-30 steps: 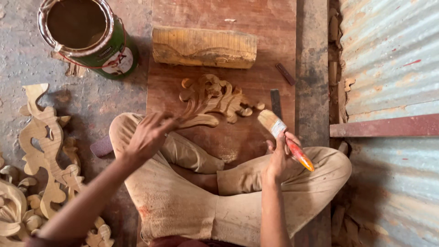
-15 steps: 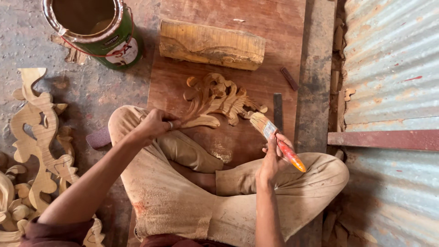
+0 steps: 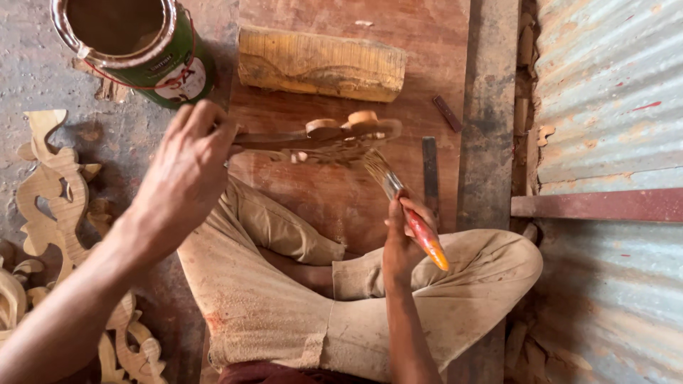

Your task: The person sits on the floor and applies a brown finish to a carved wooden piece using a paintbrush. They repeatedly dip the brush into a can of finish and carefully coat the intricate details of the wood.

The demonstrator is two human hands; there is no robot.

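Lifted off the reddish plywood board [image 3: 427, 43] since 0.5 s ago: pale carved wooden scroll ornament [image 3: 320, 136], edge-on, left hand [image 3: 186, 171] fingers gripping it. Right hand [image 3: 400, 238] fingers clasp orange-handled paintbrush [image 3: 398, 195], bristles touching ornament.

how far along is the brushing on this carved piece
Done: the carved leaf piece is cut and lifted edge-up off the board. In hand: the left hand holds it while the right hand works the brush along its underside. Left: pale carvings lie on the floor beside the open can.
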